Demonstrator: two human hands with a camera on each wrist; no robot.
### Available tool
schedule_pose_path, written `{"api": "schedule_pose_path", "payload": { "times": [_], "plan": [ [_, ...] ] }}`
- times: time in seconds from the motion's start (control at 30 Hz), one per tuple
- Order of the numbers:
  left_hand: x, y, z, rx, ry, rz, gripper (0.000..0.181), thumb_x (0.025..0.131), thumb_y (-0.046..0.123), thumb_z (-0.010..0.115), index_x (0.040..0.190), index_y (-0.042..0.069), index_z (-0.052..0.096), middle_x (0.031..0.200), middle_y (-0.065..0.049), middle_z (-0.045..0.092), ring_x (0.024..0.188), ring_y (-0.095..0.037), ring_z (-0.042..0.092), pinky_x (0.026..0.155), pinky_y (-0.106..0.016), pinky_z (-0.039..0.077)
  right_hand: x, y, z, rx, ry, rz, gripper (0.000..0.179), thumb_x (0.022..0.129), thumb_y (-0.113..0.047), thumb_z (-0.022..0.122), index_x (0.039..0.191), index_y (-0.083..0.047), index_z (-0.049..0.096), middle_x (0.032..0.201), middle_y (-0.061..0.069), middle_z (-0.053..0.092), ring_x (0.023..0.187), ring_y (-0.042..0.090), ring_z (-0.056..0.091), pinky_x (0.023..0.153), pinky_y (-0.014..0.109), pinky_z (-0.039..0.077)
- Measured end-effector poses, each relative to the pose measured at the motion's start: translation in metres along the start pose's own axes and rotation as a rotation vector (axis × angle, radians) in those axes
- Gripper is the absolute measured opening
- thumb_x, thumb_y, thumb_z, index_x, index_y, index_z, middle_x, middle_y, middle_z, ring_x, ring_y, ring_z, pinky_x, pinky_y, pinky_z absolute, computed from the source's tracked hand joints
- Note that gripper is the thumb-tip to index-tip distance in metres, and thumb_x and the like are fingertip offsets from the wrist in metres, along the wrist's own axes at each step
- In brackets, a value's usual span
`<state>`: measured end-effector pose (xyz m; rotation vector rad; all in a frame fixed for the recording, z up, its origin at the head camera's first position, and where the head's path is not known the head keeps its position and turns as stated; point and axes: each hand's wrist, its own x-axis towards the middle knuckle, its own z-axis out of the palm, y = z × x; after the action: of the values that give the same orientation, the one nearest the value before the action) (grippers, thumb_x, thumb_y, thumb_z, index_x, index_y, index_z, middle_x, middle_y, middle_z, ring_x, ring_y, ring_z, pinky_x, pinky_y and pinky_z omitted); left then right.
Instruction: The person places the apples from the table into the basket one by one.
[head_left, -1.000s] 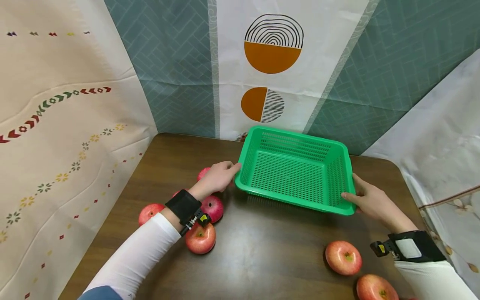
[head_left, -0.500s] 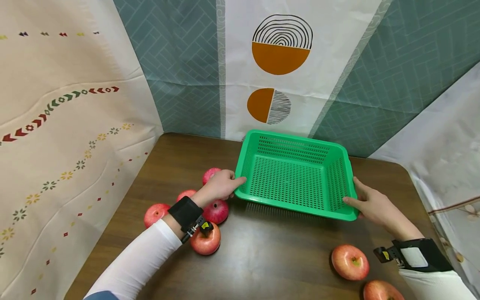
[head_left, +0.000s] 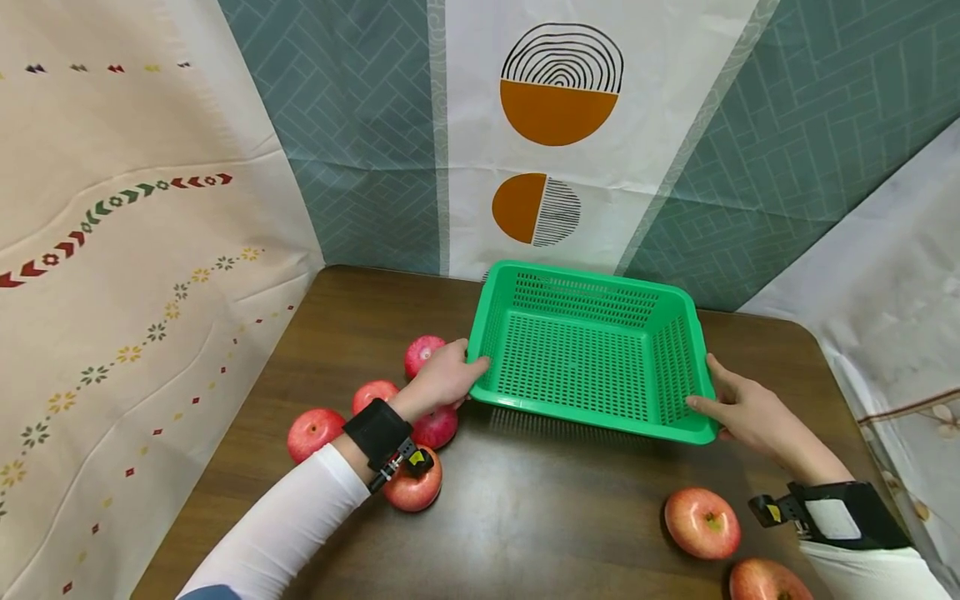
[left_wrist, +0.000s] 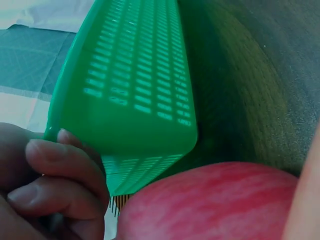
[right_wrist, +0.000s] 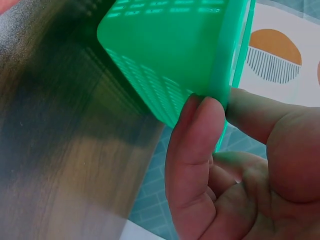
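A green plastic basket (head_left: 573, 362) with slotted walls sits toward the back of the table, nothing inside it. My left hand (head_left: 442, 375) grips its left rim near the front corner, thumb over the edge and fingers curled beneath. On the opposite side, my right hand (head_left: 746, 408) pinches the right rim between thumb and fingers. The right wrist view shows that rim held between the thumb and fingertips (right_wrist: 210, 117). Close under the left hand lies a red apple (left_wrist: 215, 205), beside the basket's corner in the left wrist view.
Several apples lie left of the basket, among them one at the outer left (head_left: 315, 433) and one under the left wrist (head_left: 414, 483). Two more, one a red-yellow apple (head_left: 702, 523), lie at the front right of the brown table (head_left: 540, 508). Patterned cloth (head_left: 555, 167) hangs behind.
Over the last second the basket has shifted slightly toward the front of the table, both hands on its rim. The left thumb has come over the rim. The head view has shifted slightly.
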<state>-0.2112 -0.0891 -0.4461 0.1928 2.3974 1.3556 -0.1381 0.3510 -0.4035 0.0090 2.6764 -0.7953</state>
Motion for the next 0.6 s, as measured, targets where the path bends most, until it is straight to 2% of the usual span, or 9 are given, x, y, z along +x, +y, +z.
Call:
{"api": "schedule_pose_path", "payload": {
  "times": [0.27,0.6],
  "plan": [
    [-0.0032,0.0032,0.0024,-0.003,-0.034,0.008,0.029,0.105,0.016,0.051,0.126,-0.004,0.047,0.067,-0.010,0.054,0.041,-0.019,0.047,0.041,-0.024,0.041,-0.0009,-0.0020,0.0004,-0.005,-0.001,-0.008,0.095,0.108,-0.039,0.064,0.166,0.007,0.003,0.103,0.017,0.070,0.071,0.020,0.062,0.061,0.032,0.051],
    [-0.0019,0.0044,0.0046,0.027,-0.032,-0.012,0.031,0.106,0.017,0.051,0.127,-0.005,0.045,0.067,-0.012,0.056,0.040,-0.019,0.048,0.041,-0.025,0.042,-0.0027,0.0005,0.0009,0.004,-0.002,-0.009,0.096,0.109,-0.041,0.062,0.167,0.005,0.000,0.106,0.020,0.071,0.076,0.024,0.068,0.064,0.036,0.055]
  ]
}}
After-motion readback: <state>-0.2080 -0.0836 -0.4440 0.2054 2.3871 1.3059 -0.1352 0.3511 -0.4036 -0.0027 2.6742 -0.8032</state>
